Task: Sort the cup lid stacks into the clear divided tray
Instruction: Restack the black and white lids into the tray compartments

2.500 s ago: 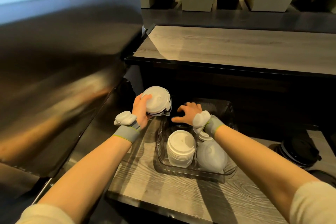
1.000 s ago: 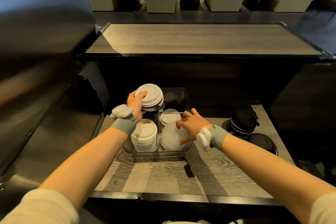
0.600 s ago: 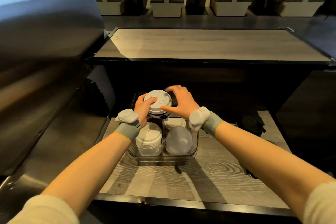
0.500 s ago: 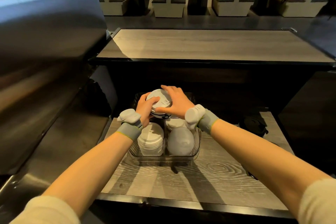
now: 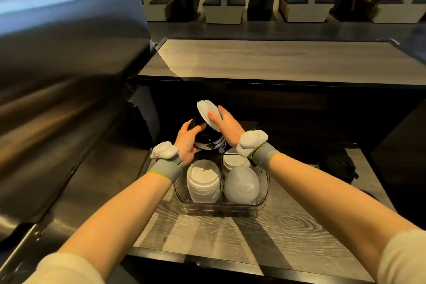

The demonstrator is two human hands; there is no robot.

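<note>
Two hands hold lids above the far edge of the clear divided tray [image 5: 182, 193]. My left hand [image 5: 187, 139] wraps its fingers around a stack of lids [image 5: 207, 138], dark on its upper part and white with dark rings at its lower end, its long axis tilted so the top leans away to the left. My right hand [image 5: 227, 125] pinches a single white lid [image 5: 206, 110] between thumb and fingers, tipped nearly on edge against the top of that stack, its flat face turned toward me and to the left. The tray sits on the wooden bench [image 5: 265, 235], toward its far edge and left of centre, with bare wood between it and the near edge and more open bench to its right. White flat-topped lids [image 5: 202, 180] fill its near-left compartment, stacked upright; clear domed lids [image 5: 242, 185] fill the near-right one; another white stack [image 5: 235, 160] stands behind them. Black lids [image 5: 338, 167] lie near the bench's far-right corner, well apart from the tray.
</note>
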